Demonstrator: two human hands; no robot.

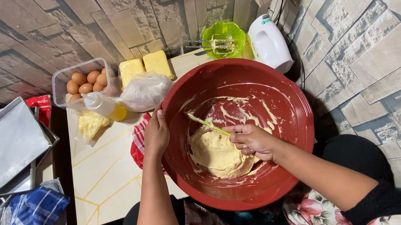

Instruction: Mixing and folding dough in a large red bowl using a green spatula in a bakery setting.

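Mixing looks mostly done, judging by the batter.

- Red bowl (281, 90) sits at the worktop's (109, 167) 3 o'clock edge, overhanging toward the person's lap.
- Batter (216, 152) is one pale yellow mass, gathered at the bowl's 7 o'clock floor. Looks thick and uniform; no loose flour or unmixed egg visible.
- Smears of batter streak the bowl wall from 10 to 2 o'clock: not scraped down yet.
- Right hand (252, 140) is closed around the handle of a green spatula (207, 123); blade points to 10 o'clock, tip on the bowl wall above the batter.
- Left hand (155, 134) grips the bowl rim at 9 o'clock, fingers curled over the edge, steadying it.
- Hand mixer (269, 44) lies at 12 o'clock beyond the bowl, apart from both hands. Its beaters (217, 45) rest in a small green bowl (223, 31) just beside it, coated, so machine beating seems finished.
- Baking tray (1, 148) at 9 o'clock of the worktop is lined and holds no batter: the transfer is still to come.
- Eggs (84, 82) in a clear box, two butter blocks (144, 68), a squeeze bottle (105, 106) and a bag (145, 90) sit at 11 o'clock, untouched.

Left, in my judgement: scrape the walls, fold in, fill the tray.
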